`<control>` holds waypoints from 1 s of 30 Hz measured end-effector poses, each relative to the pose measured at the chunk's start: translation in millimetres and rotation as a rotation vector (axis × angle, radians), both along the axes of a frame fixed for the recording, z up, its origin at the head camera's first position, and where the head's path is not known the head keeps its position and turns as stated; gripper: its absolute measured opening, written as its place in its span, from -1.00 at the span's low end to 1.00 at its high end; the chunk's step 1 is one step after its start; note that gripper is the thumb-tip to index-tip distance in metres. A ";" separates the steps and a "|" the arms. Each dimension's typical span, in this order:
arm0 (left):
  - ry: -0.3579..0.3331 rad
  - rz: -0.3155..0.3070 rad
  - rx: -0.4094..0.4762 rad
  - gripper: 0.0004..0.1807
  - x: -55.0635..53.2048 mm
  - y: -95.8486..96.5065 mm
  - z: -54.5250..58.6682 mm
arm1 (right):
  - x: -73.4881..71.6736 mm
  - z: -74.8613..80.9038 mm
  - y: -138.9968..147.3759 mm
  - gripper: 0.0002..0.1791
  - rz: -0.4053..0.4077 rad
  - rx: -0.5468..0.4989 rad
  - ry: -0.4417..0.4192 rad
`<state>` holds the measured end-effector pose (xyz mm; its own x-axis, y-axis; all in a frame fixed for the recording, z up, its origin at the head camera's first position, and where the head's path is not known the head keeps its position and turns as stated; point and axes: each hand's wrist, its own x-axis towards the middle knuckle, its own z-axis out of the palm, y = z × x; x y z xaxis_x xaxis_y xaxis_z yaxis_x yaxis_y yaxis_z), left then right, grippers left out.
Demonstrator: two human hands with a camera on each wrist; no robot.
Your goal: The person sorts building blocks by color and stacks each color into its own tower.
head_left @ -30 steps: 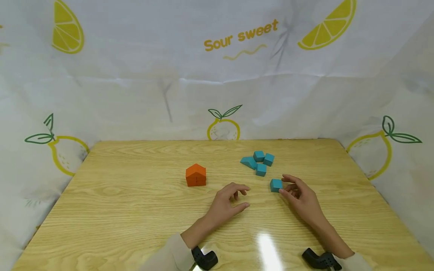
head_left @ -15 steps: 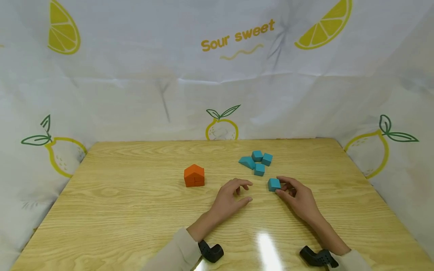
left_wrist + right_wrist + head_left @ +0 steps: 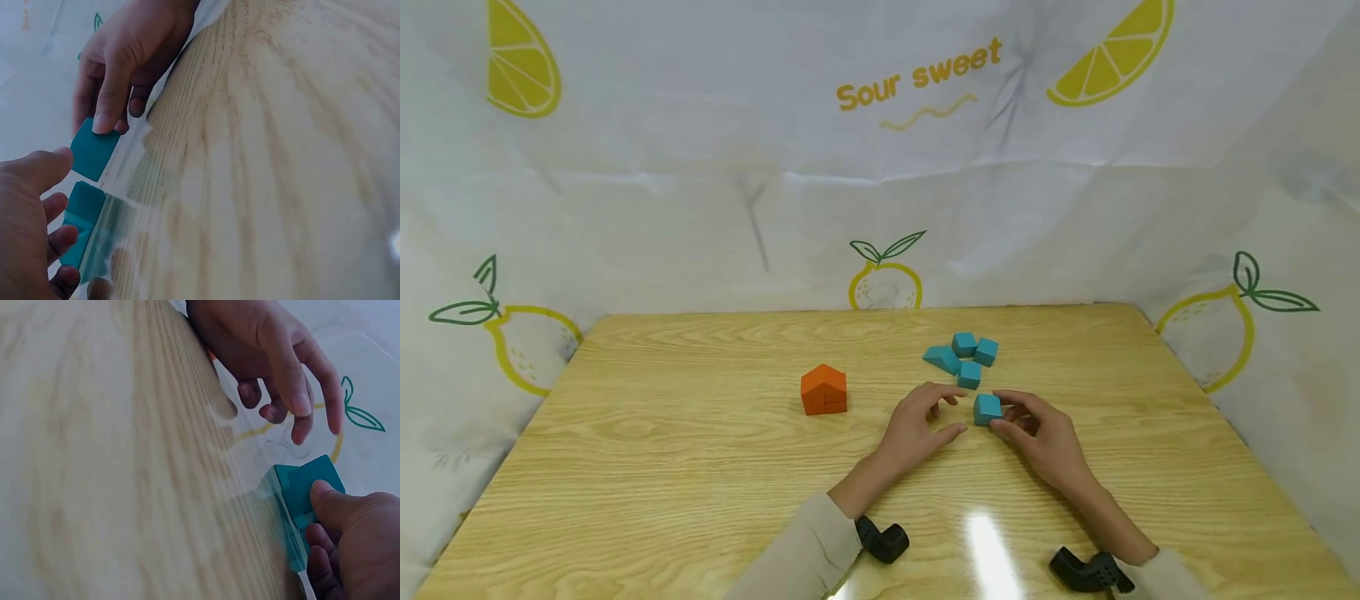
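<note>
My right hand (image 3: pixel 1048 442) pinches a blue cube block (image 3: pixel 987 409) between thumb and fingers over the middle right of the table. Facing it from the left, my left hand (image 3: pixel 917 429) has its thumb and fingers apart, loosely bent, with nothing in them. The left wrist view puts the left thumb close to the gripped cube (image 3: pixel 95 150); whether they touch I cannot tell. Beyond the hands lie more blue blocks: a front cube (image 3: pixel 969 375), two rear cubes (image 3: pixel 975 347) and a flat sloped block (image 3: pixel 942 358). The right wrist view has the cube (image 3: pixel 320 478) under the right thumb.
An orange house-shaped stack of blocks (image 3: pixel 823 390) stands left of the blue ones. The wood-grain table (image 3: pixel 700 492) ends at a white cloth (image 3: pixel 737 233) with lemon prints behind and at the sides. Black wrist cameras (image 3: pixel 882 540) sit on both wrists.
My right hand has carried the cube leftward, its fingers now closed on it. The left hand has moved right and forward to meet it. The view has shifted slightly.
</note>
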<state>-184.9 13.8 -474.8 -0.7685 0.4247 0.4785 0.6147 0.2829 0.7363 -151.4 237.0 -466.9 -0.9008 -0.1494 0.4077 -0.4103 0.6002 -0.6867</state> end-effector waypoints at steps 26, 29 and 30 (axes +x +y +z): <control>-0.026 0.101 -0.014 -0.56 3.4 -7.1 -0.5 | 6.1 17.6 -47.7 -0.51 0.101 -0.107 0.089; -0.032 0.112 -0.006 -0.56 4.2 -10.5 -0.1 | 6.4 21.8 -53.2 -0.51 0.117 -0.123 0.100; -0.035 0.114 -0.001 -0.56 4.5 -11.7 -0.1 | 5.0 19.8 -53.5 -0.51 0.121 -0.123 0.099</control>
<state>-180.4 2.1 -474.9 -0.8281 0.3338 0.4503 0.5525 0.3506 0.7562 -146.4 183.5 -447.1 -0.8339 -0.1977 0.5152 -0.5435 0.4564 -0.7045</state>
